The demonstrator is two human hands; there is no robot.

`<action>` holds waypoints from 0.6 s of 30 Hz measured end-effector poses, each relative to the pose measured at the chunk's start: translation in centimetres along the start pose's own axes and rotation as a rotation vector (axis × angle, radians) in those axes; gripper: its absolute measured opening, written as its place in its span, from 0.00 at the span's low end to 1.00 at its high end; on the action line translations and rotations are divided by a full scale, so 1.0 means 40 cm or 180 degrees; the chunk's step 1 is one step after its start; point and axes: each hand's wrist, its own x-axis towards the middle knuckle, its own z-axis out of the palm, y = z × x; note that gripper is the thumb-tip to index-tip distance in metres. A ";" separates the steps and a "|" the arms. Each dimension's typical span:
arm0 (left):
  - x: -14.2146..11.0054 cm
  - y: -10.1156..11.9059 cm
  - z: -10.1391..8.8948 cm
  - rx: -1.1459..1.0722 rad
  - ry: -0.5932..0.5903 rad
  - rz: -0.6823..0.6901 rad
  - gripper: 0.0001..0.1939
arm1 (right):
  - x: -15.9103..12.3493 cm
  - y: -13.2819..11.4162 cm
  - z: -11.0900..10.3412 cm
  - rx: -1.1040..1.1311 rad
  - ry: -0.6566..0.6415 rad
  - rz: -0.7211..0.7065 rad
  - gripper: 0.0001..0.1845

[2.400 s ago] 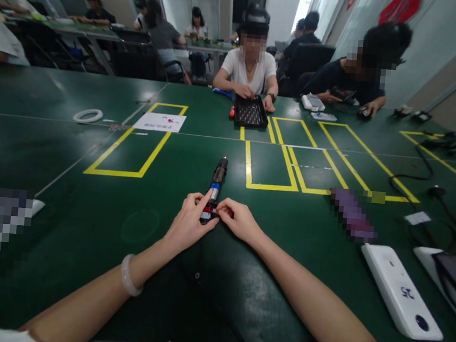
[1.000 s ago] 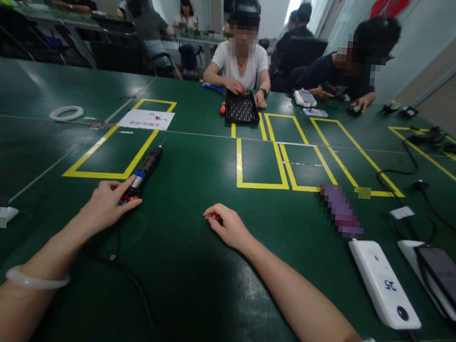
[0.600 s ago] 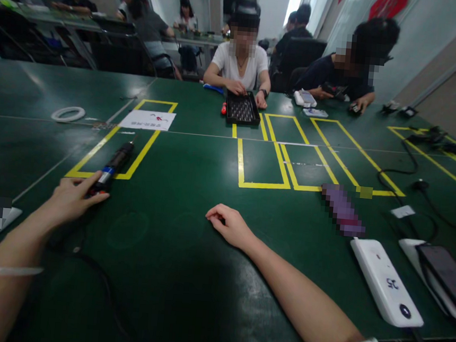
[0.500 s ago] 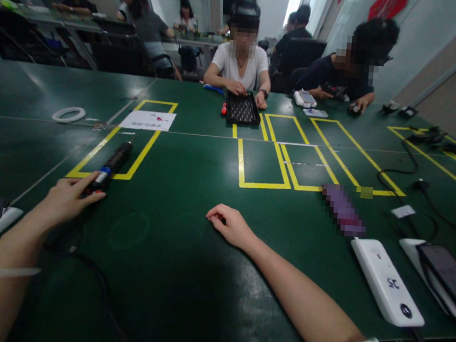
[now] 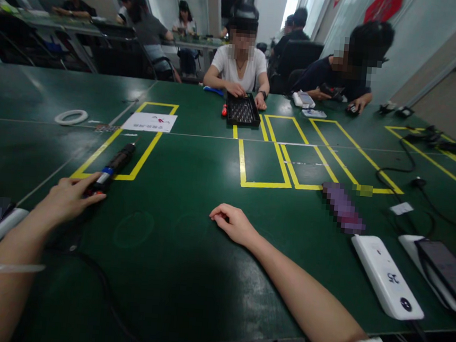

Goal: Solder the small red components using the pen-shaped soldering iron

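At the left, my left hand [image 5: 68, 197] is closed around the rear of a black electric screwdriver [image 5: 114, 164], index finger and thumb on either side of it. The screwdriver lies on the green table, its thin bit pointing away from me and its front part inside a yellow tape outline. A dark cord [image 5: 99, 277] runs on the table below it. My right hand [image 5: 233, 223] rests on the table near the middle with its fingers curled together and nothing visible in them.
A white sheet [image 5: 150, 121] and a tape-like white ring [image 5: 71, 117] lie at the far left. White power banks [image 5: 388, 278], a phone [image 5: 343, 208] and cables are at the right. Opposite, a person works over a black tray [image 5: 243, 109] of small parts.
The view has shifted slightly. Both hands keep their poses, and the screwdriver stays under my left hand.
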 end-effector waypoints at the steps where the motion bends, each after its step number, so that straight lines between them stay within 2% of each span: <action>1: -0.002 0.001 -0.004 0.0083 -0.0101 -0.0004 0.38 | 0.000 -0.001 0.001 0.0006 0.0009 0.0014 0.09; 3: -0.015 0.013 -0.016 0.0247 -0.0262 -0.0020 0.39 | 0.000 -0.002 0.003 0.0016 0.0019 0.0030 0.09; 5: -0.038 0.037 -0.026 0.0381 -0.0267 -0.0092 0.38 | 0.000 -0.003 0.006 0.0034 0.0018 0.0033 0.09; 7: -0.070 0.066 -0.032 0.0515 -0.0138 -0.0126 0.37 | 0.000 -0.003 0.009 0.0077 0.0013 0.0040 0.09; 10: -0.113 0.101 -0.028 0.0648 0.0263 -0.0112 0.36 | 0.000 -0.006 0.014 0.0153 0.0016 0.0084 0.09; 13: -0.135 0.110 -0.019 0.0640 0.0450 -0.0108 0.35 | -0.002 -0.012 0.018 0.0245 0.0012 0.0108 0.09; 18: -0.140 0.103 -0.020 0.0606 0.0345 -0.0171 0.28 | -0.009 -0.012 0.020 0.0468 0.0032 0.0212 0.08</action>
